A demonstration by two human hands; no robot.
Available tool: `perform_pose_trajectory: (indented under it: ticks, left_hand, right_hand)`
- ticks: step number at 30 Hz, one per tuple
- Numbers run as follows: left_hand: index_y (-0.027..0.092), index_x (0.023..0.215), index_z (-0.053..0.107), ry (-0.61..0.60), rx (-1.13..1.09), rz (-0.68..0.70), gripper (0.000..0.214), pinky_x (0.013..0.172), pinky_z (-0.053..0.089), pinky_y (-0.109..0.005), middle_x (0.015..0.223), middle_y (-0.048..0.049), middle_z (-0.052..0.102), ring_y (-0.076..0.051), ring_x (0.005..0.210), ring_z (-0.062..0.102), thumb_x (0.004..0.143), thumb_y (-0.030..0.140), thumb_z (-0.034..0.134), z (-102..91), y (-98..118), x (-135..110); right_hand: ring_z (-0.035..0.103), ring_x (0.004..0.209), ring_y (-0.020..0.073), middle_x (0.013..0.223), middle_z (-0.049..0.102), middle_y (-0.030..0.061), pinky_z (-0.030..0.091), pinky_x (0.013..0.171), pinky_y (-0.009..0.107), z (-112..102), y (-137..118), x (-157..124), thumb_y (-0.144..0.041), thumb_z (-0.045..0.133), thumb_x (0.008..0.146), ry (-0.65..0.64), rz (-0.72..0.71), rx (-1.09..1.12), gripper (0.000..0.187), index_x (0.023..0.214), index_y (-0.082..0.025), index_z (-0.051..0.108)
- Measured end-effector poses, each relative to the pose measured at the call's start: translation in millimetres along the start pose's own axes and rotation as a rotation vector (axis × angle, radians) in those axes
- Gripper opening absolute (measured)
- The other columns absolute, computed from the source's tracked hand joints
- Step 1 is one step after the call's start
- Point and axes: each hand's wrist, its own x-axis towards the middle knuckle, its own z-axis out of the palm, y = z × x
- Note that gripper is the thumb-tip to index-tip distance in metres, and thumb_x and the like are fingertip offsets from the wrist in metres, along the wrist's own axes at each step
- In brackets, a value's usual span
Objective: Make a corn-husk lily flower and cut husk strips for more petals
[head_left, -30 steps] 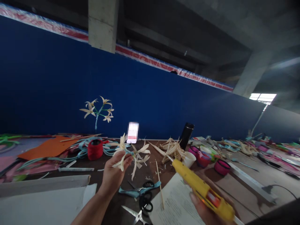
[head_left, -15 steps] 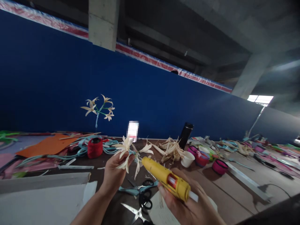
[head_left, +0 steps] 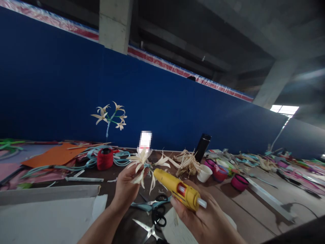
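Note:
My left hand (head_left: 128, 185) is closed on a cluster of cream husk-like flowers (head_left: 141, 162), pinching it around a pale blue-wrapped middle. In my right hand (head_left: 194, 213) is a yellow hot glue gun (head_left: 177, 188) with a white glue stick poking out of its back end. Its nozzle points left, right beside the petals; whether it touches them I cannot tell. Beneath the hands lie two pairs of scissors, one pair (head_left: 150, 231) with open blades nearer me. A sheet of paper (head_left: 175, 230) lies partly under my right hand.
A finished-looking flower stem (head_left: 107, 126) stands at the back left, near a red yarn roll (head_left: 105, 159) and orange sheet (head_left: 52, 156). Dried husks (head_left: 186, 162), a white cup (head_left: 204, 173), a black flask (head_left: 202, 148) and a magenta roll (head_left: 239, 182) stand right. A cardboard box (head_left: 50, 217) sits front left.
The view has shifted slightly, so the background sits a little further right. The flower cluster has turned slightly and moved right, closer to the nozzle. The glue gun's rear end has swung left and up.

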Motion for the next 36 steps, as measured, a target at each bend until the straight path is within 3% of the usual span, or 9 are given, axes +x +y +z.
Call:
perform_pose_trajectory:
  ticks: [14, 21, 36]
  left_hand:
    - [0.021, 0.072, 0.073, -0.002, 0.066, 0.090, 0.006, 0.062, 0.043, -0.022, 0.065, -0.0003, 0.058, -0.014, 0.066, 0.053, 0.066, 0.022, 0.071, 2.1, 12, -1]
    - [0.021, 0.081, 0.074, -0.001, 0.063, 0.069, 0.016, 0.070, 0.046, -0.024, 0.073, -0.0025, 0.064, -0.017, 0.073, 0.059, 0.066, 0.020, 0.071, 1.5, 8, -2]
    - [0.020, 0.074, 0.074, 0.022, 0.009, 0.067, 0.010, 0.065, 0.045, -0.023, 0.067, -0.0019, 0.062, -0.016, 0.068, 0.057, 0.064, 0.022, 0.072, 3.5, 9, -2]
  right_hand:
    - [0.060, 0.071, 0.0174, 0.071, 0.056, 0.0009, 0.052, 0.074, 0.030, 3, 2, 1, -0.030, 0.046, 0.085, -0.019, 0.012, 0.040, 0.012, 0.080, -0.021, 0.053]
    - [0.060, 0.073, 0.0171, 0.072, 0.057, 0.0010, 0.052, 0.070, 0.028, 4, 1, 1, -0.029, 0.046, 0.085, 0.003, 0.000, 0.042, 0.013, 0.083, -0.021, 0.055]
    - [0.060, 0.070, 0.0164, 0.073, 0.058, 0.0015, 0.052, 0.067, 0.027, 2, -1, 0, -0.031, 0.046, 0.086, 0.001, 0.038, 0.018, 0.015, 0.079, -0.020, 0.054]
